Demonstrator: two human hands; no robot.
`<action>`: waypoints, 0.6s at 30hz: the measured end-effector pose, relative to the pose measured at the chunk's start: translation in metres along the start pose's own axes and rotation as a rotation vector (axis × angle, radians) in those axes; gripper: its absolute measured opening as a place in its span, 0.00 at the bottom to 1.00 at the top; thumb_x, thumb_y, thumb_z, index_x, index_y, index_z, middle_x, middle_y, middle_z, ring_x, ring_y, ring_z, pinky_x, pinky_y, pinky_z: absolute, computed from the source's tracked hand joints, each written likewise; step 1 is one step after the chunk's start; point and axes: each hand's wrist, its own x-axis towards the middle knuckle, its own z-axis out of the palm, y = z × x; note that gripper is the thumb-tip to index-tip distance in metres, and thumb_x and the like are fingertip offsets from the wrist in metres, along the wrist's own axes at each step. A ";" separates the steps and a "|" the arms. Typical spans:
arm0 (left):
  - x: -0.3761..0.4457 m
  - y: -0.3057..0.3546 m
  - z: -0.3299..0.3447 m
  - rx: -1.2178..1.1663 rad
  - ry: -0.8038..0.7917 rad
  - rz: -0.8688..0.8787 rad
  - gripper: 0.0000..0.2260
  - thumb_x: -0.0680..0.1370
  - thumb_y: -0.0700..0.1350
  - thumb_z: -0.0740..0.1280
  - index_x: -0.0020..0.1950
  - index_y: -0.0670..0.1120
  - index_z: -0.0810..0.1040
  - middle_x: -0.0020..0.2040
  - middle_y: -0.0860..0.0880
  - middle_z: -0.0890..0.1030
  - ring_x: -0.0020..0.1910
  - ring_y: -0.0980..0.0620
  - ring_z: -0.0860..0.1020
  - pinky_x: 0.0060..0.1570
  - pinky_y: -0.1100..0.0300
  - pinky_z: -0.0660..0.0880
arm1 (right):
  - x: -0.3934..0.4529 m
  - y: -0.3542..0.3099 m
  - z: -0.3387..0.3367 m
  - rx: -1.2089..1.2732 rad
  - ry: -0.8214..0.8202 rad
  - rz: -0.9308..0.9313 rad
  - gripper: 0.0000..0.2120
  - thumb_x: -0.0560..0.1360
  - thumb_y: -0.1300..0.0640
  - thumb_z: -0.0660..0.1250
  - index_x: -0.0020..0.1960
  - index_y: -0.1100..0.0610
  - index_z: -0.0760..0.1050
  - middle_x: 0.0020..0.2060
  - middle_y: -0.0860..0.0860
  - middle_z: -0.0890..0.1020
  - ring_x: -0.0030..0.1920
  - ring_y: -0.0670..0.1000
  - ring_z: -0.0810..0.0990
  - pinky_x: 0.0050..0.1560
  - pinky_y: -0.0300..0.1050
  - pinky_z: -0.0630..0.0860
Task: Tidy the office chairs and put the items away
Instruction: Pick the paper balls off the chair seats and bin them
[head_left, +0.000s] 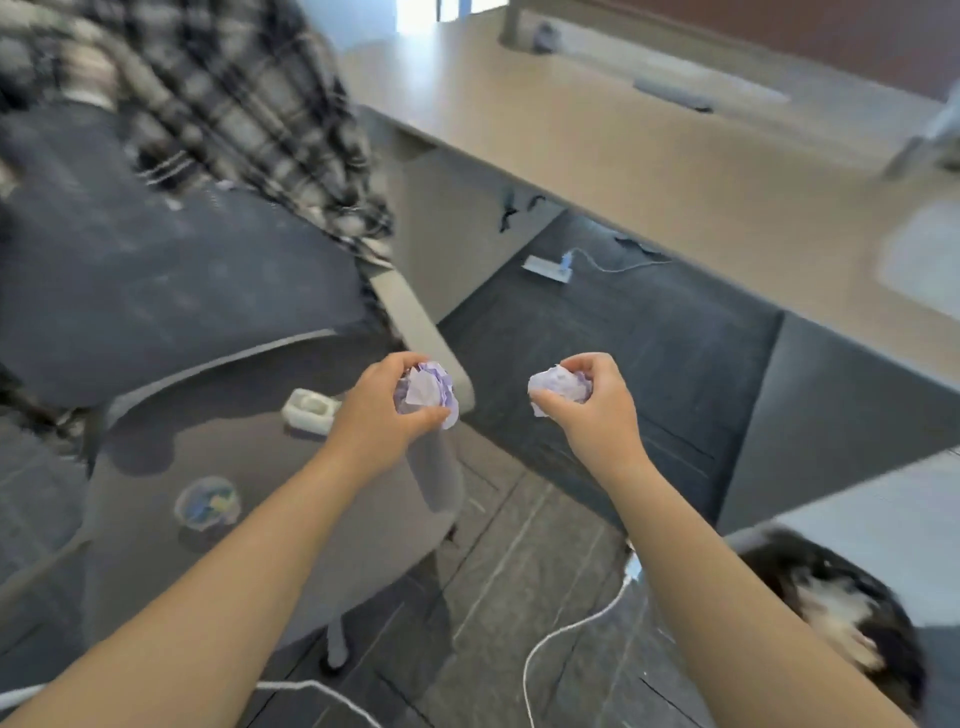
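My left hand grips a crumpled ball of purple-white paper just above the chair's grey armrest. My right hand pinches a second crumpled paper ball over the dark floor, a little to the right of the first. The office chair fills the left, with a plaid shirt draped over its backrest. On its seat lie a small white case and a clear round tub of small coloured items.
A long beige desk runs diagonally across the top right. Under it lie a power strip and cable. A white cable snakes over the floor near me. A bin with dark and white contents stands at the lower right.
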 end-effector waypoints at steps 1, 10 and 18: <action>-0.002 0.012 0.020 0.008 -0.046 0.015 0.19 0.65 0.45 0.73 0.53 0.53 0.71 0.56 0.44 0.77 0.51 0.48 0.77 0.51 0.62 0.73 | -0.006 0.008 -0.023 0.006 0.045 0.022 0.13 0.68 0.59 0.70 0.48 0.54 0.68 0.51 0.53 0.74 0.43 0.46 0.73 0.32 0.24 0.70; -0.057 0.106 0.213 0.057 -0.397 0.181 0.14 0.69 0.38 0.70 0.45 0.54 0.70 0.38 0.62 0.75 0.38 0.62 0.76 0.39 0.71 0.69 | -0.082 0.103 -0.233 -0.013 0.342 0.222 0.21 0.69 0.59 0.70 0.60 0.58 0.68 0.53 0.51 0.72 0.51 0.51 0.73 0.55 0.46 0.73; -0.118 0.139 0.383 0.102 -0.551 0.196 0.14 0.70 0.37 0.69 0.48 0.52 0.69 0.41 0.60 0.74 0.45 0.54 0.75 0.42 0.69 0.68 | -0.157 0.211 -0.380 0.008 0.452 0.362 0.22 0.71 0.57 0.69 0.63 0.60 0.68 0.52 0.49 0.72 0.51 0.50 0.72 0.54 0.45 0.70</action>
